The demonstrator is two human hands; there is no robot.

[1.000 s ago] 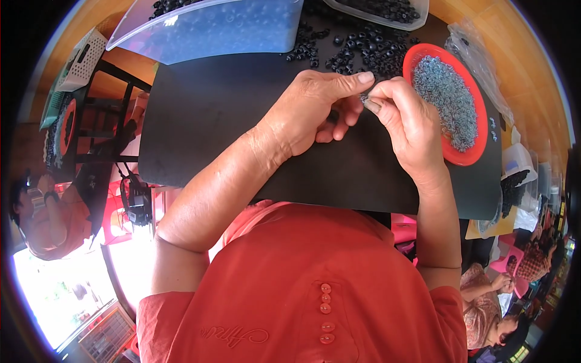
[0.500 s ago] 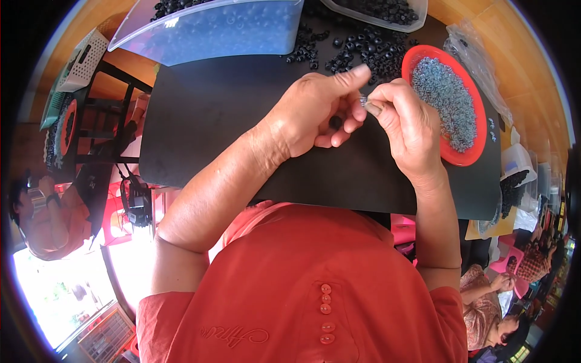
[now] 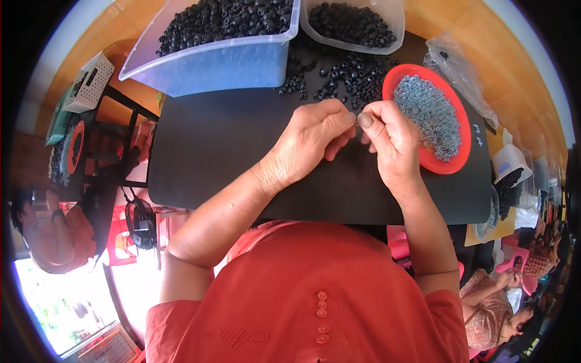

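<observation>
A: Largest first. What carries everything?

B: A black counter (image 3: 230,151), dark mat surface, with wooden floor beyond its far edge.

A: Containers?

B: A big clear bin (image 3: 212,57) at the far left, full of small black ring-like parts. Beside it to the right, a smaller clear tub (image 3: 357,27) of the same parts. In front of them, loose black parts (image 3: 345,75) lie scattered on the counter.

A: To the right?

B: A red round tray (image 3: 457,154) heaped with small grey metal pieces, and a crumpled clear bag (image 3: 457,63) past it.

A: The hands?

B: Left hand (image 3: 311,142) and right hand (image 3: 390,142) meet above the counter's middle, just left of the tray. Fingertips touch.

A: State of each grip?

B: Both pressed together, thumb against forefinger, pinching one tiny part (image 3: 357,118) between the hands. Too small to tell its kind.
</observation>
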